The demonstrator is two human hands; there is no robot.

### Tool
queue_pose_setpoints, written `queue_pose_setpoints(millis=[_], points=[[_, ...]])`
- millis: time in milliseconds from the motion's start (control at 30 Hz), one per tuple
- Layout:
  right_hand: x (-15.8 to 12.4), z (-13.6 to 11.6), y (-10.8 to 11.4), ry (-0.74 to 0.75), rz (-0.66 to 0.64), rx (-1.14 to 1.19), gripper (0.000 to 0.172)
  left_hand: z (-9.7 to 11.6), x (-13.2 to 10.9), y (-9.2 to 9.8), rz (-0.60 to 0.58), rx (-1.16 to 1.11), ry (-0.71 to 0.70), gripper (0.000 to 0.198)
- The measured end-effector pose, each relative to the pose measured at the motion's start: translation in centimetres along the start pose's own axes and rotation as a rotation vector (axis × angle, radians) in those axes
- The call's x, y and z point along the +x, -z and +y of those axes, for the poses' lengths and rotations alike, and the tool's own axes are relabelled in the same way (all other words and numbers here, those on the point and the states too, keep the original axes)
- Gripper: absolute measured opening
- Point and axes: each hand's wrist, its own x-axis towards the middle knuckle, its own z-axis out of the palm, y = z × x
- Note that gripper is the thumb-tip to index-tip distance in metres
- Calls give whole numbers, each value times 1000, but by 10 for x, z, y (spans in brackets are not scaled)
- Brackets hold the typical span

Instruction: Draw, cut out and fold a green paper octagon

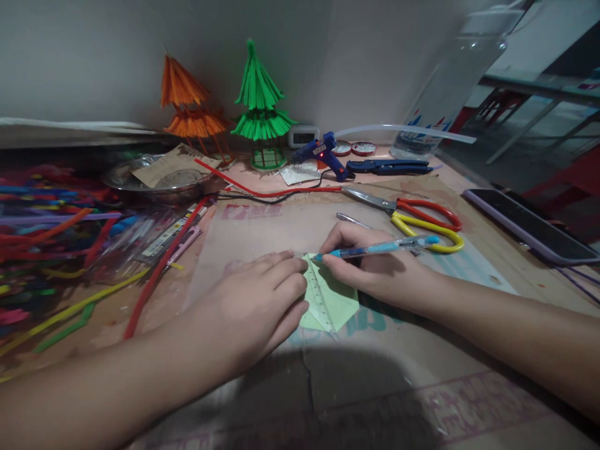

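Observation:
A pale green piece of paper point(344, 303) with cut corners lies on the cardboard sheet in front of me. A clear ruler point(319, 299) rests across it, running from the far edge toward me. My left hand point(262, 300) lies flat at the left of the paper, its fingertips over the paper's left side beside the ruler. In my right hand point(370, 262) is a light blue pen point(387, 246), pinched between thumb and fingers. The pen's tip is at the paper's far end, close to the top of the ruler. Another slim pen point(352, 219) lies behind this hand, partly hidden.
Scissors point(412, 215) with red and yellow handles lie beyond my right hand. Farther back are a blue glue gun point(323, 153), blue pliers point(389, 166), and green point(260, 119) and orange point(185, 94) model towers. Pipe cleaners point(51, 231) pile up left; a phone point(529, 225) lies right.

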Motion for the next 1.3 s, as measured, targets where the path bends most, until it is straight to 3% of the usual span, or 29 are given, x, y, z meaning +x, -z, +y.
queue_pose_setpoints(millis=[1300], points=[[-2, 2, -1, -27, -1, 10, 7, 2, 1, -3, 33, 84, 8, 28]])
